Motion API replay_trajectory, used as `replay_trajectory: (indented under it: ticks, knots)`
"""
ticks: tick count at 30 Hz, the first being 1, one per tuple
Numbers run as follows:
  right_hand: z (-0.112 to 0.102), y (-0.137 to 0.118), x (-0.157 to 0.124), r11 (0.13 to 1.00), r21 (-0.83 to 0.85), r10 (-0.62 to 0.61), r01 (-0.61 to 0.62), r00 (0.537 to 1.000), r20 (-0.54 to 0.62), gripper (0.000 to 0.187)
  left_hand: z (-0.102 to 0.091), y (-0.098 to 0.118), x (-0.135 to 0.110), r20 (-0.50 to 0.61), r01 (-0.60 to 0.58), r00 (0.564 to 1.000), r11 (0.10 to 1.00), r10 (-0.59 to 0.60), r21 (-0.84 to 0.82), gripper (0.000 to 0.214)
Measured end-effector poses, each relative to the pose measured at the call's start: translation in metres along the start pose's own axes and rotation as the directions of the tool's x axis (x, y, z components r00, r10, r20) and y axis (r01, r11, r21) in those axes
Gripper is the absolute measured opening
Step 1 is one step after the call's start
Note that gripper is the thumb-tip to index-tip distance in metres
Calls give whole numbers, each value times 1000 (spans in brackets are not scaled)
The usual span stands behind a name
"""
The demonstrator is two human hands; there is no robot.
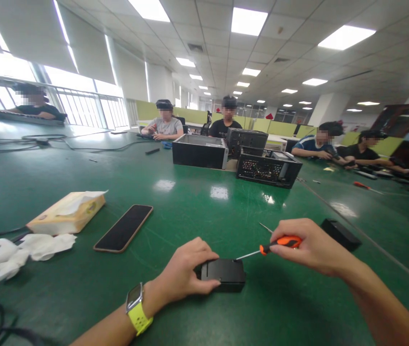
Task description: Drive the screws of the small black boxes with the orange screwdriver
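A small black rectangular box (226, 273) lies on the green tabletop in front of me. My left hand (193, 269) grips its left end, thumb along the near side and fingers over the far side. In my right hand (303, 242) is an orange and black screwdriver (282, 243), held at a slant. Its metal shaft points left and down, and the tip meets the box's top near the far right corner. Whether a screw sits under the tip is too small to tell. Another thin metal shaft (265, 227) shows just behind my right hand, its other end hidden.
Another black box (340, 234) lies right of my right hand. A phone (124, 228), a tissue pack (69, 211) and crumpled tissues (42, 247) are at left. Computer cases (200, 153) stand farther back. Several people sit around the table. An orange screwdriver (362, 185) lies far right.
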State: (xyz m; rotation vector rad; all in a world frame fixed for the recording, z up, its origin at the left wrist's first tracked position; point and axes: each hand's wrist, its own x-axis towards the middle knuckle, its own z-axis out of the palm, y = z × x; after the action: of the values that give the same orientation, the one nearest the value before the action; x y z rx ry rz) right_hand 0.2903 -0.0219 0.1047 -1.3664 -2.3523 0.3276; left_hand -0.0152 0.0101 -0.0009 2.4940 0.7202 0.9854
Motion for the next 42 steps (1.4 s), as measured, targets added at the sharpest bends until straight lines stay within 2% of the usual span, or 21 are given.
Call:
replay_trajectory:
  ticks: [3,5,9,11,14,17,20,26,31,36,38,42]
  knots:
    - [-6,-20,10,998,-70,-9,11,1000,26,22,-1,0,0,29,24,999,1000,-24,11,38]
    - [-5,-29,15,995,-95,25,-24,1000,16,30,-2,0,0,61,41,997,999,-41,2,39]
    - [0,-36,20,974,-196,100,-112,992,-72,45,-3,0,-1,94,46,995,999,-45,-10,39]
    - [0,-35,19,980,-173,84,-100,992,-92,38,-3,-1,-2,98,39,994,999,-38,-8,40]
    - [-5,-30,16,998,-31,52,-55,995,-89,18,-3,-2,-3,101,34,994,999,-33,-11,41]
    - [-10,-27,11,999,40,-9,13,993,-114,23,-3,-3,-4,102,30,994,1000,-29,-10,41]
    - [-9,-26,9,997,12,-78,81,986,-150,25,-3,-4,-4,105,31,994,1000,-30,0,43]
    - [2,-25,16,991,-115,-95,70,968,-230,25,-3,-3,-4,106,28,994,1000,-29,14,49]
    - [-5,-32,13,986,10,-164,168,973,-165,28,-4,-3,-5,95,23,995,1000,-25,18,54]
    - [-5,-30,9,990,-77,-128,116,976,-178,18,-3,-4,-6,97,8,995,999,-12,41,53]
    - [-4,-29,9,990,-98,-117,101,976,-182,20,-3,-4,-6,95,0,996,999,-5,45,53]
    - [-7,-30,9,988,-58,-153,146,975,-162,27,-2,-4,-6,92,0,996,999,-4,44,51]
